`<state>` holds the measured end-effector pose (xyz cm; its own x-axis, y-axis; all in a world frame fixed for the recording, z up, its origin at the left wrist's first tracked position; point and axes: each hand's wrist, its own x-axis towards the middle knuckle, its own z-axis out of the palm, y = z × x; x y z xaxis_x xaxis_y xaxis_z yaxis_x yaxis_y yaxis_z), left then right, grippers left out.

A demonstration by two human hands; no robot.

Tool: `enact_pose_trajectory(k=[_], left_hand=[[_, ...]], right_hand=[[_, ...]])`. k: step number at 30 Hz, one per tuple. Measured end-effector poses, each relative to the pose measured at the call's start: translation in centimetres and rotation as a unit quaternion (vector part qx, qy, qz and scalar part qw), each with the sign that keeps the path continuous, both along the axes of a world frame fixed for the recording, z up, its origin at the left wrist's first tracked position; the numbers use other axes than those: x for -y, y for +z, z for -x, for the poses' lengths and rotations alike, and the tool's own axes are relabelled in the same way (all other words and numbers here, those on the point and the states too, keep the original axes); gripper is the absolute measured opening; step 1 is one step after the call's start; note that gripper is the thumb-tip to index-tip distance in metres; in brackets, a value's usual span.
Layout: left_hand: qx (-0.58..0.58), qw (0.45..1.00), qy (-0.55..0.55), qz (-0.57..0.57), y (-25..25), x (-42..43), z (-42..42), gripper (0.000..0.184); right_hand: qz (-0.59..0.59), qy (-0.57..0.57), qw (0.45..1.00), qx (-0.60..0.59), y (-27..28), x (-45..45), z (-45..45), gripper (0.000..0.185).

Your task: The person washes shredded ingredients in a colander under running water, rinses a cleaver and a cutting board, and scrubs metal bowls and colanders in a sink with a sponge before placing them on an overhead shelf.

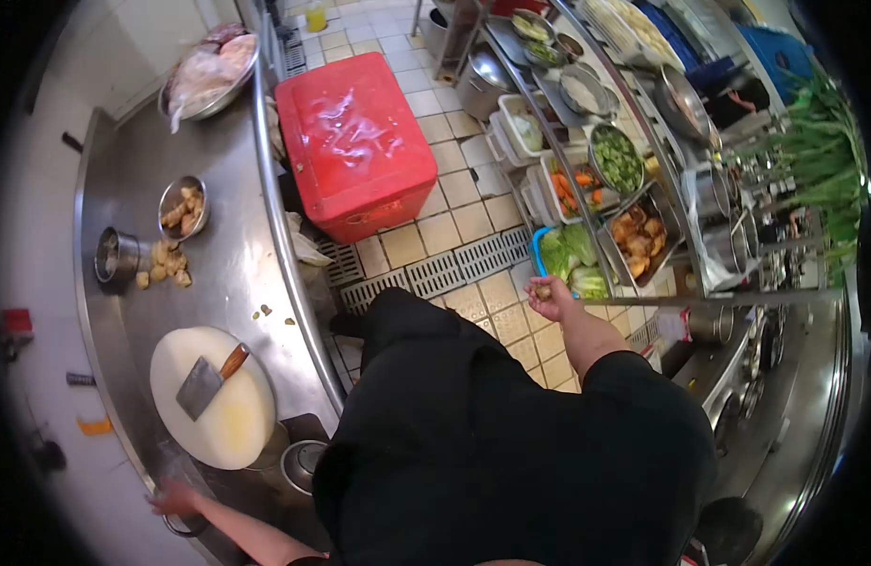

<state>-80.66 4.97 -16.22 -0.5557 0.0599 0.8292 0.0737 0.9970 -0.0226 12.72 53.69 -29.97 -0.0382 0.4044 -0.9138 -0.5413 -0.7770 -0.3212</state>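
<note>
My left hand (178,497) is smeared by motion over the steel counter's edge, below the round white chopping board (176,363). Its fingers are too blurred to read. On the board lies a cleaver (214,380) with a wooden handle and a broad blade. My right hand (554,304) is held out over the tiled floor, in front of the shelving, with its fingers curled around a small brownish lump (544,292). What the lump is, I cannot make out. Near it, leafy greens (575,247) sit in a blue-rimmed container.
Ginger-like chunks (168,265) lie beside a metal pot (117,257) and a bowl of brownish pieces (184,207). A large red box (355,141) stands on the floor by the counter. The shelves hold a tray of brown food (636,241) and chopped greens (618,158).
</note>
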Motion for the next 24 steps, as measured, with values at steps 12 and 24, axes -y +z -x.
enact_pose_trajectory(k=[12,24], left_hand=[[0.156,0.929,-0.327,-0.078,5.8,-15.1,-12.7,0.056],[0.214,0.917,0.066,-0.331,2.8,-9.0,-26.3,0.045]], right_hand=[[0.032,-0.202,0.975,-0.082,-6.8,2.9,1.8,0.015],[-0.108,-0.458,0.877,-0.099,-12.0,-12.1,-8.2,0.019]])
